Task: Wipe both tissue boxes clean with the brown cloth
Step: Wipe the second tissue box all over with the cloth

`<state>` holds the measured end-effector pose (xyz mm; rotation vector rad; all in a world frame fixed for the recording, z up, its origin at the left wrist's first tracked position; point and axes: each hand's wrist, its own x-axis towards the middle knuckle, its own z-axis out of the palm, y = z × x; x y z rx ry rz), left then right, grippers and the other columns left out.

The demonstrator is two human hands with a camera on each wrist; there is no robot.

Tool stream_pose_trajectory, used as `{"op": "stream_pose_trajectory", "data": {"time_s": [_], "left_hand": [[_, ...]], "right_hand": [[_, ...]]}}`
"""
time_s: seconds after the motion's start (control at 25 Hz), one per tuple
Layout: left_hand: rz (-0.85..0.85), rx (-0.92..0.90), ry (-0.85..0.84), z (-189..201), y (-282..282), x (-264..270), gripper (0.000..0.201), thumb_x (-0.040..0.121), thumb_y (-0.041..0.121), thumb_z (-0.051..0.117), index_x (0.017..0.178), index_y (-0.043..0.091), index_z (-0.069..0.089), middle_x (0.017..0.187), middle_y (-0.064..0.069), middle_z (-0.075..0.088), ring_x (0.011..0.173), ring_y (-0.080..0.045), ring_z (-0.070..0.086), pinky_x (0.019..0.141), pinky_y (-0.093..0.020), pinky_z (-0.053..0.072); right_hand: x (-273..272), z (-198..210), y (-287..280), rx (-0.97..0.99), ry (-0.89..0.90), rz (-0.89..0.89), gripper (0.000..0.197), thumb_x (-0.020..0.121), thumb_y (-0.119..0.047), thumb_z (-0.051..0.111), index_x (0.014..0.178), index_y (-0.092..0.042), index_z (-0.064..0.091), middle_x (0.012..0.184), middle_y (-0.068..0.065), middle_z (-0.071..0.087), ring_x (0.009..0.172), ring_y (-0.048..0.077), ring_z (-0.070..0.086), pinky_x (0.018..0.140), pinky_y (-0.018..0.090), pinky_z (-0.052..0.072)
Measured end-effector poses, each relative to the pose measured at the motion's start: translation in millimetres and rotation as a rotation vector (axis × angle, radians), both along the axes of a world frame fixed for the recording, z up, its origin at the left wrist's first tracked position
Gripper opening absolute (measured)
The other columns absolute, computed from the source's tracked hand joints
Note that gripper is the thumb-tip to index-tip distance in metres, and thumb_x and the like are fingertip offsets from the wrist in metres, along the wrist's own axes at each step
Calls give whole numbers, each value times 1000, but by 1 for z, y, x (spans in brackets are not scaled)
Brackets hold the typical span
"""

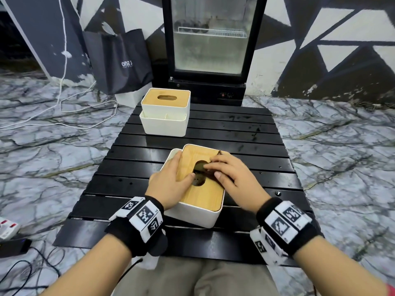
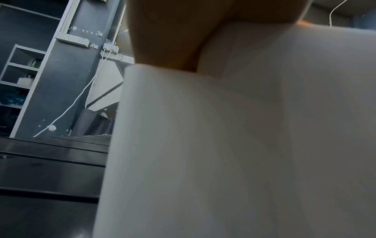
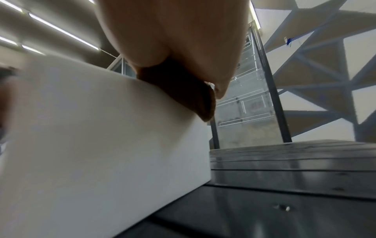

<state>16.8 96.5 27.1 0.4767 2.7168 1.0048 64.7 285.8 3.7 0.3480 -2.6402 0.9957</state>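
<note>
Near tissue box [image 1: 198, 189] at table's front edge, white body, wooden lid [image 1: 198, 195], turned slightly askew on black slatted table [image 1: 245, 133]. Left hand [image 1: 171, 182] laid flat along box's left side and lid edge, fingers fairly straight, thumb by the oval slot [image 1: 198, 180], steadying. Right hand [image 1: 233, 176] pressing brown cloth [image 1: 205, 167] onto lid next to the slot, fingers extended over it; cloth mostly hidden under the hand, a dark fold showing in right wrist view [image 3: 183, 90] between fingers and box edge. Whether cloth is pinched or just pressed flat: cannot tell. Second tissue box [image 1: 165, 112] at table's far left, well apart, untouched by either hand. Glass-door fridge [image 1: 210, 39] and dark bag [image 1: 119, 60] behind. Step in hand, judged: wiping top of first box. Next move likely needs sweeping cloth across rest of lid and down white sides while left hand holds box from sliding, then shifting to far box.
</note>
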Motion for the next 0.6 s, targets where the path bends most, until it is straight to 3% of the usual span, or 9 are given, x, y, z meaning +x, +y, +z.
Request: {"op": "stream_pose_trajectory", "data": {"time_s": [0.28, 0.4, 0.52, 0.6], "left_hand": [[-44, -24, -12, -1, -1, -1, 71, 93, 41, 48, 150, 24, 9, 153, 3, 28, 136, -20, 34, 111, -38, 27], [-61, -139, 133, -1, -3, -1, 73, 89, 61, 36, 149, 23, 15, 153, 7, 27, 136, -15, 33, 112, -39, 23], [-99, -280, 322, 8, -2, 10, 99, 63, 84, 9, 144, 31, 26, 150, 13, 28, 134, -10, 32, 112, -38, 15], [-179, -375, 299, 11, 1, 23, 118, 44, 97, 7, 144, 37, 23, 153, 13, 22, 140, -11, 19, 115, -43, 4]], "right_hand": [[-21, 12, 4, -10, -107, -114, 29, 93, -15, 45, 116, -26, 59, 126, -7, 50, 118, 11, 36, 101, 25, 26], [-18, 16, -1, -15, -104, -157, 29, 93, -15, 45, 116, -25, 60, 126, -6, 50, 118, 15, 37, 101, 24, 26], [-14, 18, -9, 20, -93, -254, 30, 94, -16, 44, 119, -23, 58, 126, -4, 50, 115, 19, 37, 95, 19, 24], [-10, 17, -16, 68, -78, -325, 30, 94, -17, 44, 120, -23, 57, 125, -3, 50, 111, 23, 37, 91, 18, 23]]}}
